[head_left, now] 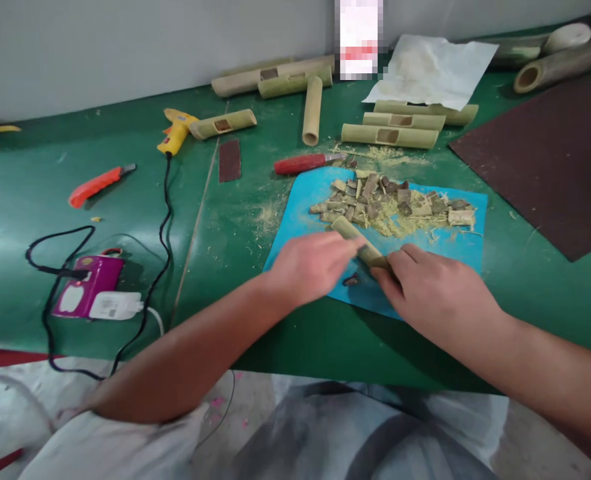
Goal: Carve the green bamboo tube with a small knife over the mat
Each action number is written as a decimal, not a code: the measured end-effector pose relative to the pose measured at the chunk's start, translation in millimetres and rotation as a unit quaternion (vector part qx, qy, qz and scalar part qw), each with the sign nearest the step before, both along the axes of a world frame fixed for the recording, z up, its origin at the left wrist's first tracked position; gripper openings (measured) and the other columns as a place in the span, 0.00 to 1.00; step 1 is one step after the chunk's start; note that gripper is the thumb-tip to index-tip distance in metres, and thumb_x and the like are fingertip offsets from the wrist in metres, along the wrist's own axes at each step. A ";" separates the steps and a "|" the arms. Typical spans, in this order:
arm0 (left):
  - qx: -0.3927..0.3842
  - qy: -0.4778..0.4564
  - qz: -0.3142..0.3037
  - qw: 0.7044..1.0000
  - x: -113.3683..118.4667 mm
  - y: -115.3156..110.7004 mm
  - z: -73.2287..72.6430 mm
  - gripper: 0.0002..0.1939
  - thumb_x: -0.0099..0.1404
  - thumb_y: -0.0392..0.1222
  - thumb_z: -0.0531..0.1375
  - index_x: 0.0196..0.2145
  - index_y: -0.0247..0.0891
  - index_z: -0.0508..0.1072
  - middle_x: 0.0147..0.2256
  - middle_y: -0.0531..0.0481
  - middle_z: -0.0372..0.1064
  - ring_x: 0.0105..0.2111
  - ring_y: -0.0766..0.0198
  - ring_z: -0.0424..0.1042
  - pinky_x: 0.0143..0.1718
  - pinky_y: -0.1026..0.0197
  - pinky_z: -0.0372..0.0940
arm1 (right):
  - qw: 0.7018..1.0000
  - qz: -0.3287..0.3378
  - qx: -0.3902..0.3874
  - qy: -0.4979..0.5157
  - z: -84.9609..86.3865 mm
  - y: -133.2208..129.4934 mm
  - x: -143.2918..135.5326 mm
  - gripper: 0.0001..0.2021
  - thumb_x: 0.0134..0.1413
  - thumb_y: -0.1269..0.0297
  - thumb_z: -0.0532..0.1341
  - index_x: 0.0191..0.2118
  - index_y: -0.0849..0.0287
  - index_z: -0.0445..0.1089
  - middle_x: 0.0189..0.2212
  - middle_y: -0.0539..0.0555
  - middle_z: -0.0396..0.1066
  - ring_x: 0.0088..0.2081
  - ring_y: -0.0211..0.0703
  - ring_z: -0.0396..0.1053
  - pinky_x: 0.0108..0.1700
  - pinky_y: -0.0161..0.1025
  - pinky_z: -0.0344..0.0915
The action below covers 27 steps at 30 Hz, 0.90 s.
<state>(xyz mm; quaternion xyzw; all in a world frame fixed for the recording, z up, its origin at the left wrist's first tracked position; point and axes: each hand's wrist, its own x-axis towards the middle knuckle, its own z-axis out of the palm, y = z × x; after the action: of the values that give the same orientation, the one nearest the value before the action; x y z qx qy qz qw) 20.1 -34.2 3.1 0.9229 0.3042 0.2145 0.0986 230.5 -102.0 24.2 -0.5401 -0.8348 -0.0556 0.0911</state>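
Note:
A short bamboo tube [348, 232] lies slantwise over the blue sheet [305, 193]. My right hand [438, 280] is closed around its near end, with the thumb below. My left hand [312, 263] is closed, its fingertips pressed against the middle of the tube. Something small and dark shows at those fingertips, too little to name. Beyond the tube, bamboo chips [370, 193] and pale shavings [400, 217] are heaped on the sheet. One dark scrap [351, 280] sits below my left fingers.
Behind the sheet lies a red-handled knife [300, 164]. Notched bamboo tubes [415, 137] line the back, near brown sandpaper [540, 167]. To the left are a yellow glue gun [176, 133], an orange cutter [98, 187], and a purple power strip [88, 287] with a looping black cord [166, 227].

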 end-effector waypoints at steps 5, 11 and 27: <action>-0.011 -0.050 0.054 0.997 -9.9 16.2 -1.6 0.15 0.75 0.41 0.54 0.51 0.34 0.77 0.38 0.45 0.79 0.37 0.63 0.78 0.40 0.62 0.73 | 1.000 0.003 0.012 -0.017 5.8 -0.5 -0.2 0.14 0.63 0.63 0.54 0.27 0.59 0.69 0.21 0.53 0.66 0.21 0.39 0.58 0.25 0.39 0.43; 0.018 -0.056 0.094 0.994 -3.5 13.3 -0.4 0.14 0.74 0.40 0.55 0.48 0.32 0.78 0.37 0.44 0.79 0.36 0.62 0.78 0.38 0.62 0.72 | 1.000 0.016 0.019 -0.012 4.2 -2.7 -1.8 0.15 0.64 0.64 0.53 0.26 0.59 0.69 0.21 0.52 0.65 0.20 0.38 0.56 0.25 0.39 0.43; -0.014 -0.062 0.042 0.997 2.0 9.1 -2.1 0.14 0.75 0.40 0.54 0.49 0.33 0.78 0.38 0.45 0.78 0.37 0.62 0.77 0.40 0.62 0.71 | 0.999 0.016 0.036 0.031 -0.1 -1.4 -1.1 0.14 0.63 0.65 0.54 0.26 0.60 0.68 0.21 0.52 0.65 0.19 0.37 0.57 0.23 0.38 0.44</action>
<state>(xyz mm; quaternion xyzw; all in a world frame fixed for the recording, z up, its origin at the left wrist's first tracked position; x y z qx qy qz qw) 22.1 -25.1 1.0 0.8930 0.3388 0.2706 0.1210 229.5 -103.4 24.1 -0.5244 -0.8376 -0.0672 0.1377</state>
